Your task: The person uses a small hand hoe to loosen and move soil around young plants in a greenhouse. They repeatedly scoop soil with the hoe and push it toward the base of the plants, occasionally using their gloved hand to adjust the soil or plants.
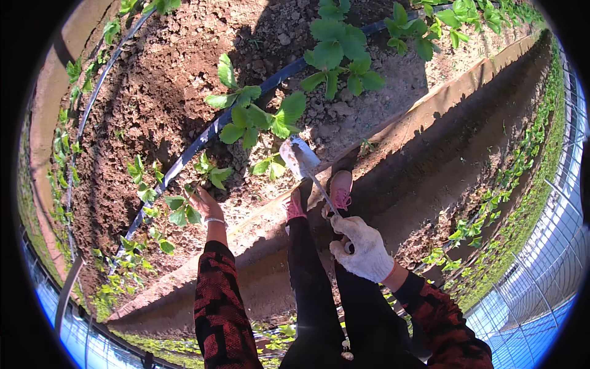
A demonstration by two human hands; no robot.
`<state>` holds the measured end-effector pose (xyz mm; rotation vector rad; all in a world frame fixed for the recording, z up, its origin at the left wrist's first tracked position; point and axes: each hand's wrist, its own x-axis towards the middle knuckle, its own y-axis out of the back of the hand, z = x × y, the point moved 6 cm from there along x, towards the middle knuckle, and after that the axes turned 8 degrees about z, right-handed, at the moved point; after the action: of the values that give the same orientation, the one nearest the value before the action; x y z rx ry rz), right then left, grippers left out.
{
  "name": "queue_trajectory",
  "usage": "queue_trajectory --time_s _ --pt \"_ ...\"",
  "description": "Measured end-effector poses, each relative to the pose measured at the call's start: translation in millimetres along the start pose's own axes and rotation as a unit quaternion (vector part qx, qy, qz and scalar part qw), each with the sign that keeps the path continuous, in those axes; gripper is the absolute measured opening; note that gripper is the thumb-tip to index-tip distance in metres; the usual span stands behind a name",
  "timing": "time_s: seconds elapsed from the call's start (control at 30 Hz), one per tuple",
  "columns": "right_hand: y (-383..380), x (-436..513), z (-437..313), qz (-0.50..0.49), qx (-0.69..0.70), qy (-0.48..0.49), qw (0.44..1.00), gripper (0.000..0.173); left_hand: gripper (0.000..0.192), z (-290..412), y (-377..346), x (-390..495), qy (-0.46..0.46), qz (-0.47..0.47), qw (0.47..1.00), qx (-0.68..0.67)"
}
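My right hand [362, 249], in a white knit work glove, grips the handle of a small hand trowel [300, 157]. The trowel's soil-smeared metal blade points up and away over the bed's near edge, beside the low leaves of a strawberry-like plant [272, 167]. My left hand [206, 204] is bare, with a pale band at the wrist. It reaches down among young plants, between a small plant [213, 171] and broad leaves [182, 211]. Something small and dark green shows at its fingertips; whether they pinch it cannot be made out.
A black drip-irrigation hose [198, 144] curves along the raised soil bed [138, 110]. Larger leafy plants [339, 50] grow beside it. Below the bed's edge [392, 127] lies a shaded furrow [415, 184], where my pink shoes [341, 189] stand. Another planted row [488, 203] runs at right.
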<state>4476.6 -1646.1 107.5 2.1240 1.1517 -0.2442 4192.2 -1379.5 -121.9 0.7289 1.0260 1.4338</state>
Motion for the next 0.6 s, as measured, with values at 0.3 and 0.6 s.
queue_trajectory --time_s 0.3,0.6 --pt "37 87 45 0.171 -0.015 0.026 0.985 0.029 0.060 114 24 -129 -0.231 -0.257 0.937 0.055" --pt "55 36 39 0.106 0.043 -0.035 0.993 0.037 0.058 137 3 -158 -0.179 -0.323 0.926 0.086"
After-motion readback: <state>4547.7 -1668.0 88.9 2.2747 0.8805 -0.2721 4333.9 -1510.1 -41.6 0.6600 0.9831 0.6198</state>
